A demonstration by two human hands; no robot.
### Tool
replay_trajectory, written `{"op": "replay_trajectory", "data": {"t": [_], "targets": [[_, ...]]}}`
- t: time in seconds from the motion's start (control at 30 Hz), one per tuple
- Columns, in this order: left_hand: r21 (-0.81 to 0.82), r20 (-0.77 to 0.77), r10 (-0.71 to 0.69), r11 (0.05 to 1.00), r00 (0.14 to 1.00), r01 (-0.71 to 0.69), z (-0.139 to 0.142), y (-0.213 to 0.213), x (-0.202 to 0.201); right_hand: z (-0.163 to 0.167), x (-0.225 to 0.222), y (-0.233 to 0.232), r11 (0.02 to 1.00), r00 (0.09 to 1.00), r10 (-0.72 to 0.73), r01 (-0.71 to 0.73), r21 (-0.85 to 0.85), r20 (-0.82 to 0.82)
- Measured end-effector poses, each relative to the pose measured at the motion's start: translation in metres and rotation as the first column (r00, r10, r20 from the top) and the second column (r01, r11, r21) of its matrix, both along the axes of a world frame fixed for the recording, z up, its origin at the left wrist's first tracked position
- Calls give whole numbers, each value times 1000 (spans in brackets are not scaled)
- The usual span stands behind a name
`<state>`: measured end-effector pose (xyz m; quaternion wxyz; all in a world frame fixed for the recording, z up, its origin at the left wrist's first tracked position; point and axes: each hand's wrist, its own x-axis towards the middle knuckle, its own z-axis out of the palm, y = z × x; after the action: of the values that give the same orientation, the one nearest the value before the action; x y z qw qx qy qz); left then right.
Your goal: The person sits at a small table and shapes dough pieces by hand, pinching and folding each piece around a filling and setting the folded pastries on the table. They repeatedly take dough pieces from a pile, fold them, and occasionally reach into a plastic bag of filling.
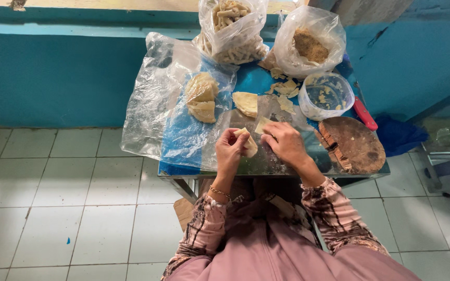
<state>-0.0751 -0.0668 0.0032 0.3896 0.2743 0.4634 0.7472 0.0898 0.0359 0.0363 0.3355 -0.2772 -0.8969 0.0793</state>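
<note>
A small bench holds a big clear plastic sheet, a round wooden board and a tub. Over its front edge, the left hand and right hand meet. The fingers of both are closed on a folded dough piece.

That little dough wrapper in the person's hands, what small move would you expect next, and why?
Probably pinching its edge shut: the left hand holds the half-folded dough wrapper, the right hand rests beside it on another piece, and finished rolls fill the clear bag.
</note>
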Motion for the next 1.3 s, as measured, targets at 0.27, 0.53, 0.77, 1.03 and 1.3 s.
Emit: {"op": "replay_trajectory", "data": {"t": [0.27,0.53,0.77,1.03,1.3], "targets": [[49,-50,-135,989,990,138,5,4,25,-12,20,-27,494,963,-49,-209,-844,-267],[27,-193,-264,961,945,274,3,-7,19,-47,39,-20,171,790,-272,-523,-835,-550],[63,-330,77,996,941,-60,24,-29,-1,-10,35,11,626,774,-320,-259,-735,-546],[86,-50,32,996,998,-28,24,-29,-3,8,9,-33,984,995,-91,81,161,51],[96,110,-25,995,994,14,11,-21,11,11,4,-42,984,993,-119,120,131,-15]]}}
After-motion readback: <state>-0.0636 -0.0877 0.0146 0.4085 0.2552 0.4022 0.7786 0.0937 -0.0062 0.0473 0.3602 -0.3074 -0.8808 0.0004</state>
